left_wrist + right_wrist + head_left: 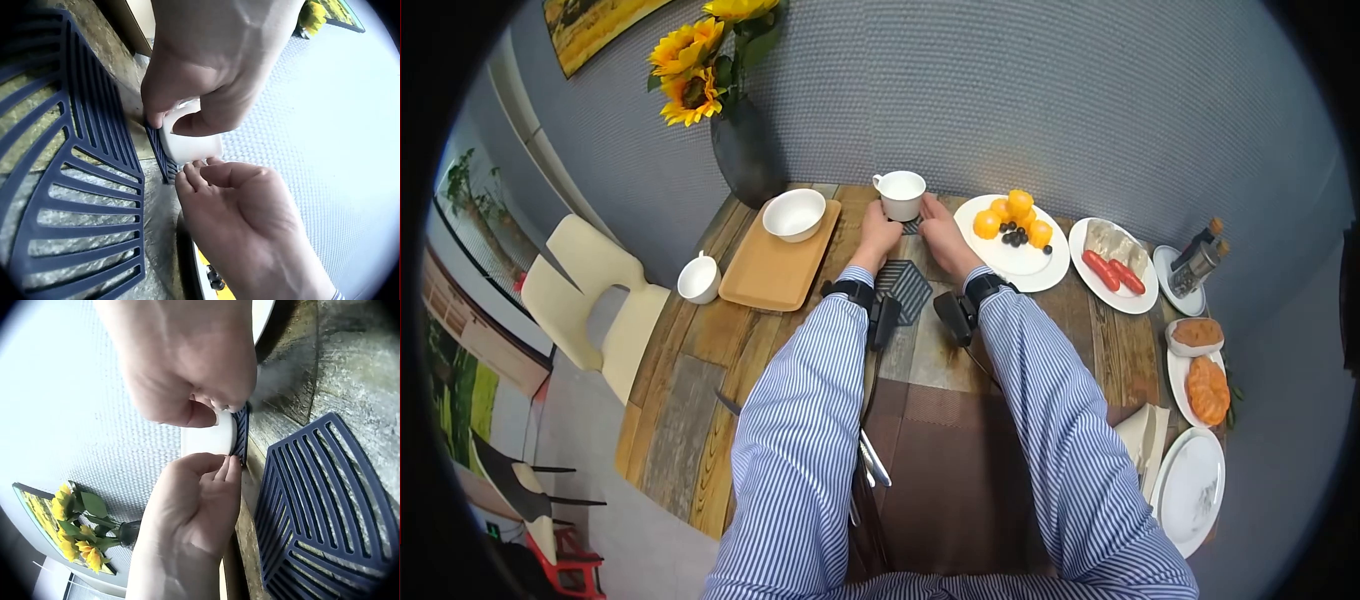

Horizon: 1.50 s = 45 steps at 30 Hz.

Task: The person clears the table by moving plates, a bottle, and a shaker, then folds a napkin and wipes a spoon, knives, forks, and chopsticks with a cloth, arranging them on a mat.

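Note:
A white cup [902, 192] with its handle toward the left stands at the back of the table, over a small dark slatted trivet [911, 226]. My left hand [879, 236] holds the cup low on its left side, thumb across its near face in the left wrist view. Opposite it, my right hand [946, 240] grips the right side near the base, its thumb [203, 415] against the cup. Both hands' fingertips are close to the trivet's edge. Nearer to me lies a larger dark slatted trivet [904, 290], between the wrists.
Left stand a wooden tray [763, 268] with a white bowl [794, 215], another white cup [699, 279] and a vase [745, 150] of sunflowers. Right are a fruit plate [1032, 268], a sausage plate [1141, 299], bread [1206, 390] and shaker bottles [1197, 268].

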Tool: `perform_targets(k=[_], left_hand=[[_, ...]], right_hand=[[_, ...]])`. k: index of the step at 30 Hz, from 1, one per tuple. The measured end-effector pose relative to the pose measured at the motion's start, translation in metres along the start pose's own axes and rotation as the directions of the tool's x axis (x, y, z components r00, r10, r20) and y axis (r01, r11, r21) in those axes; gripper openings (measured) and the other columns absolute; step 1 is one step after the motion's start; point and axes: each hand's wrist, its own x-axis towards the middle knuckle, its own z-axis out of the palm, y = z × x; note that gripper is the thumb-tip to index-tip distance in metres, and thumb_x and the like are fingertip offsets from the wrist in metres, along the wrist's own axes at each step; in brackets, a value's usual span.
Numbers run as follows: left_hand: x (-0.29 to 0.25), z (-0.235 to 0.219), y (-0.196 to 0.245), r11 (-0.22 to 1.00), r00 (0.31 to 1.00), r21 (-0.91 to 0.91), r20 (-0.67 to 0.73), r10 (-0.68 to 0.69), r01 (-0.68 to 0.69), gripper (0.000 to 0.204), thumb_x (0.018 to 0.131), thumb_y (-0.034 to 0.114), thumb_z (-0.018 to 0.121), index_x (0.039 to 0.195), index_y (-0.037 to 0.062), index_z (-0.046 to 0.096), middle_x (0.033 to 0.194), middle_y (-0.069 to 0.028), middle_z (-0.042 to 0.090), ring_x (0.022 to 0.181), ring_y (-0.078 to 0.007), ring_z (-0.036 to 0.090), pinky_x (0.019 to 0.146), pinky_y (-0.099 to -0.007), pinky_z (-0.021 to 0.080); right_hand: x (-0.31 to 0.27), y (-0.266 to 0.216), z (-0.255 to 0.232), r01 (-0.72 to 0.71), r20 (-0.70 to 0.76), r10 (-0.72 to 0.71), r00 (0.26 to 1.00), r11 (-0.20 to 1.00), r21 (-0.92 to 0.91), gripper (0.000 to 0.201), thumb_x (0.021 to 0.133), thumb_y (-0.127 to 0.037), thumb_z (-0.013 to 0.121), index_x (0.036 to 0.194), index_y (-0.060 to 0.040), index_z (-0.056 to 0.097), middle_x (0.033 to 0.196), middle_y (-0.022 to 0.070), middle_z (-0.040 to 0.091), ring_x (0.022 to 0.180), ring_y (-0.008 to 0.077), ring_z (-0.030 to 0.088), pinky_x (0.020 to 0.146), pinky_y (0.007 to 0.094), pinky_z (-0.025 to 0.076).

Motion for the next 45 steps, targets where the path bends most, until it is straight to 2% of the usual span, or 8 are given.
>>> perform_targets(k=[13, 15, 16, 19, 22, 29, 37, 45], left_hand=[[-0.066, -0.091, 0.120, 0.856, 0.971, 0.464, 0.170, 0.167, -0.228, 0.071, 0.076, 0.029, 0.071, 0.130, -0.0062, 0.041, 0.120, -0.0245, 0.055, 0.113, -0.0328, 0.053, 0.097, -0.0378, 0.041], [-0.092, -0.145, 0.161, 0.855, 0.993, 0.505, 0.064, 0.101, -0.120, 0.069, 0.074, 0.033, 0.073, 0.125, -0.0041, 0.046, 0.126, -0.0253, 0.050, 0.117, -0.0343, 0.049, 0.099, -0.0388, 0.039], [-0.082, -0.182, 0.132, 0.730, 0.911, 0.618, -0.052, 0.408, -0.292, 0.069, 0.073, 0.034, 0.073, 0.123, -0.0048, 0.047, 0.124, -0.0245, 0.050, 0.115, -0.0350, 0.049, 0.097, -0.0411, 0.040], [-0.123, -0.251, 0.134, 0.559, 0.702, 0.817, -0.483, 0.523, 0.146, 0.092, 0.062, 0.035, 0.082, 0.128, -0.0096, 0.036, 0.123, -0.0266, 0.044, 0.118, -0.0377, 0.043, 0.098, -0.0419, 0.040], [-0.143, -0.273, 0.115, 0.656, 0.746, 0.618, -0.654, 0.125, 0.432, 0.104, 0.056, 0.042, 0.086, 0.128, -0.0101, 0.033, 0.124, -0.0271, 0.041, 0.119, -0.0387, 0.042, 0.099, -0.0413, 0.039], [-0.123, -0.312, 0.038, 0.825, 0.809, 0.506, -0.578, 0.109, 0.251, 0.099, 0.047, 0.041, 0.090, 0.118, -0.0094, 0.043, 0.112, -0.0252, 0.055, 0.105, -0.0341, 0.056, 0.090, -0.0402, 0.047], [-0.140, -0.249, 0.132, 0.801, 0.847, 0.593, -0.384, 0.368, -0.080, 0.079, 0.053, 0.037, 0.090, 0.108, -0.0068, 0.053, 0.103, -0.0194, 0.062, 0.094, -0.0270, 0.063, 0.081, -0.0357, 0.052], [-0.157, -0.094, 0.137, 0.935, 0.995, 0.349, 0.090, 0.033, -0.063, 0.087, 0.052, 0.044, 0.088, 0.105, -0.0115, 0.048, 0.105, -0.0236, 0.058, 0.100, -0.0295, 0.059, 0.082, -0.0362, 0.050]], right_hand=[[-0.036, -0.039, -0.012, -0.030, -0.048, 0.022, 0.999, 0.981, -0.191, 0.074, 0.075, 0.008, 0.043, 0.144, 0.0060, 0.017, 0.151, 0.0204, 0.021, 0.141, 0.0267, 0.020, 0.112, 0.0308, 0.021], [-0.061, -0.060, -0.004, -0.079, 0.023, 0.080, 0.997, 0.995, -0.066, 0.071, 0.078, 0.007, 0.044, 0.144, 0.0056, 0.017, 0.151, 0.0202, 0.021, 0.140, 0.0268, 0.022, 0.112, 0.0314, 0.022], [-0.077, -0.064, -0.003, -0.106, 0.052, 0.109, 0.993, 0.993, -0.057, 0.071, 0.079, 0.007, 0.046, 0.144, 0.0048, 0.018, 0.151, 0.0206, 0.021, 0.139, 0.0278, 0.023, 0.112, 0.0324, 0.023], [-0.112, -0.071, 0.004, -0.243, 0.166, 0.254, 0.953, 0.966, -0.085, 0.067, 0.083, 0.005, 0.046, 0.144, 0.0049, 0.017, 0.150, 0.0208, 0.021, 0.139, 0.0271, 0.024, 0.112, 0.0320, 0.024], [-0.129, -0.061, 0.010, -0.335, 0.236, 0.326, 0.915, 0.942, 0.000, 0.064, 0.086, 0.003, 0.046, 0.143, 0.0055, 0.018, 0.149, 0.0203, 0.023, 0.139, 0.0257, 0.025, 0.112, 0.0316, 0.025], [-0.149, -0.067, 0.031, -0.333, 0.271, 0.322, 0.907, 0.943, -0.006, 0.054, 0.091, -0.002, 0.045, 0.140, 0.0067, 0.025, 0.143, 0.0193, 0.034, 0.133, 0.0239, 0.036, 0.110, 0.0320, 0.031], [-0.156, -0.087, 0.052, -0.261, 0.258, 0.287, 0.923, 0.957, -0.129, 0.047, 0.092, -0.004, 0.045, 0.136, 0.0064, 0.033, 0.138, 0.0180, 0.042, 0.125, 0.0227, 0.045, 0.104, 0.0301, 0.040], [-0.140, -0.044, 0.066, -0.272, 0.114, 0.260, 0.959, 0.957, 0.106, 0.048, 0.090, 0.002, 0.043, 0.137, 0.0044, 0.034, 0.137, 0.0140, 0.043, 0.123, 0.0198, 0.046, 0.101, 0.0278, 0.040]])
